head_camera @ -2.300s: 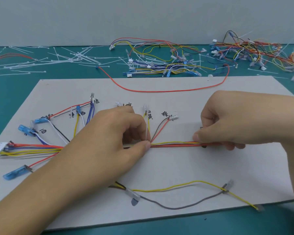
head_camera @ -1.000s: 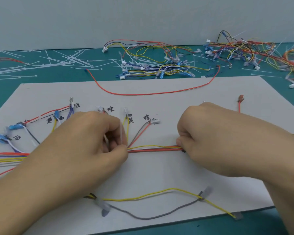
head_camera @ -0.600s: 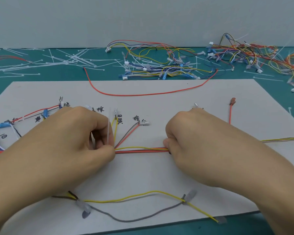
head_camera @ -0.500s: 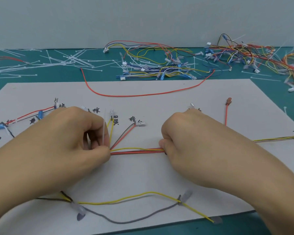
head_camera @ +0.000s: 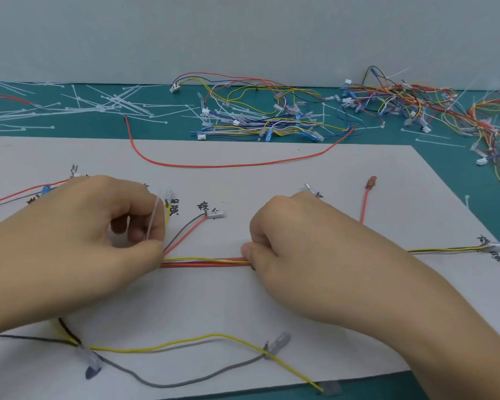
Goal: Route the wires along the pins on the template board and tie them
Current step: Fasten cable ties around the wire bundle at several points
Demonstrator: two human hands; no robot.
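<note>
A grey template board (head_camera: 272, 307) with handwritten labels lies on the teal table. A bundle of red, yellow and white wires (head_camera: 205, 261) runs across its middle. My left hand (head_camera: 78, 243) pinches the bundle's left part together with a white cable tie (head_camera: 153, 217) that stands up between thumb and fingers. My right hand (head_camera: 306, 255) pinches the bundle about a hand's width to the right. Branch wires fan out to labelled spots: a grey and red pair (head_camera: 188, 230), an orange wire (head_camera: 365, 203), and a yellow-white strand (head_camera: 448, 250) at the right edge.
A long loose red wire (head_camera: 228, 164) curves over the board's far edge. Yellow and grey wires (head_camera: 185, 359) with clear connectors lie near the front edge. Loose white cable ties (head_camera: 78, 108) lie scattered at the back left; heaps of finished harnesses (head_camera: 266, 116) fill the back right.
The view has shifted, so the board and both hands sit further left in the frame. Both hands keep pinching the bundle; the white cable tie now stands up more clearly in my left fingers.
</note>
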